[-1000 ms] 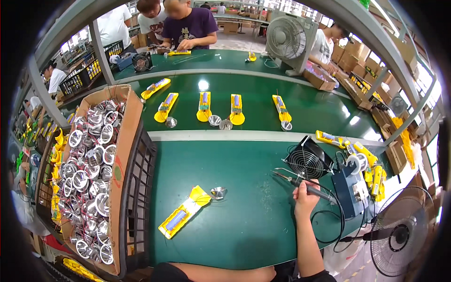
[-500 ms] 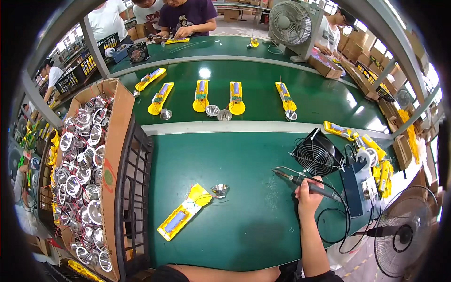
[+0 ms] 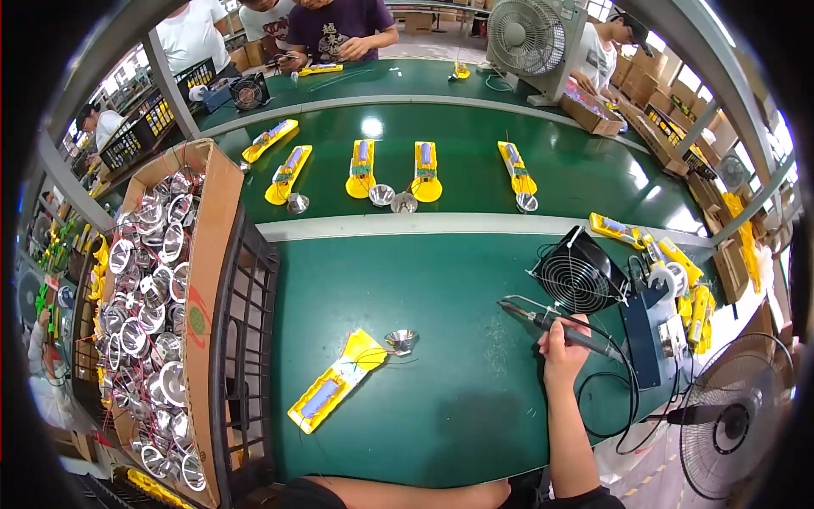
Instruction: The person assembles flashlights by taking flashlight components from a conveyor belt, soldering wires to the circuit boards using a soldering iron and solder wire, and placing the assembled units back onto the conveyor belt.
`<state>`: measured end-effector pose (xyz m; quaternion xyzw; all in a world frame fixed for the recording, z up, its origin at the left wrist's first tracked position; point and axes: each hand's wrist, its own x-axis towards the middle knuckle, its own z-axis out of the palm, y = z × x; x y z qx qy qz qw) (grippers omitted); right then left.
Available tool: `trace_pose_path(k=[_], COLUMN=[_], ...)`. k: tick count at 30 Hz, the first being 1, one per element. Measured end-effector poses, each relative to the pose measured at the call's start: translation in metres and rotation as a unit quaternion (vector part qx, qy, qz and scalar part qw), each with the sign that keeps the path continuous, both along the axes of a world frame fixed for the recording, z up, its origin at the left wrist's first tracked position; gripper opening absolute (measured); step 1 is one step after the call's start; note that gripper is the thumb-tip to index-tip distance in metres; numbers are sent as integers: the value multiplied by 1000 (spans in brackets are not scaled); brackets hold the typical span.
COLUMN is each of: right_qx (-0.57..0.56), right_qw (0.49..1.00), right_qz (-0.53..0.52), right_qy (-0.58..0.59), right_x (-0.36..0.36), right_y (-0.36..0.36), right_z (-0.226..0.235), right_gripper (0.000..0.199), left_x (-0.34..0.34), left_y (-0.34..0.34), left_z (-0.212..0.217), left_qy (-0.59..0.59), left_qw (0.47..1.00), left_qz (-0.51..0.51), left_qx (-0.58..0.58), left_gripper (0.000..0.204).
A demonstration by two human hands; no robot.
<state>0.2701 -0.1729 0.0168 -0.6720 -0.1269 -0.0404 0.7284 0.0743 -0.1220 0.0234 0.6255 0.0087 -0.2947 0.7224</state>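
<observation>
My right hand (image 3: 562, 352) is closed round the handle of a soldering iron (image 3: 599, 344), which has a thin metal guide tube along it. Its tip points left over the green bench mat (image 3: 458, 271), close to a small black fan (image 3: 580, 284). Left of the iron, a yellow flashlight housing (image 3: 339, 380) lies open and slanted, with a purple battery cell (image 3: 320, 397) in its lower half. A silver reflector cup (image 3: 402, 342) sits at its upper end, joined by thin wires. Only my left forearm (image 3: 407, 494) shows along the bottom edge; that hand is out of sight.
A cardboard box (image 3: 219, 246) full of reflectors stands at left beside a black crate (image 3: 246, 339). Behind the metal rail, several yellow housings (image 3: 426, 174) lie on a green belt. A blue soldering station (image 3: 642, 339), cables and a standing fan (image 3: 731, 428) are at right. Co-workers sit across.
The view has shifted slightly. My right hand still grips the soldering iron in nearly the same place. Across the belt, a co-worker's hand has lifted off a yellow housing.
</observation>
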Motion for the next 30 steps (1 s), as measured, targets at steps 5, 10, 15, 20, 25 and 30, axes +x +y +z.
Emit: trace_pose_path(k=[5,10,15,20,25,30], right_qx=[5,-4,-10,-6,-8,-16], right_qw=[1000,1000,1000,1000,1000,1000], right_qz=[-1,0,16,7,-13,10], right_qy=[-1,-2,-15,-4,-3,-12], right_x=[-1,0,0,-1,0,0], right_y=[0,0,0,0,0,-1], right_z=[1,0,0,0,-2,-2], right_gripper=[14,13,12,13,12,12], left_x=[-2,-5,-13,-13,-10,-10], left_y=[-10,-29,-47,-45,-35,-32], left_z=[-13,-36,-63,-63,-47,-45], left_qy=[78,72,-139,-78,-52,-40], left_qw=[996,988,923,957,970,974], left_qz=[-11,-54,-50,-55,-57,-62], left_qx=[45,129,356,274,232,215], left_gripper=[20,19,21,21,21,21])
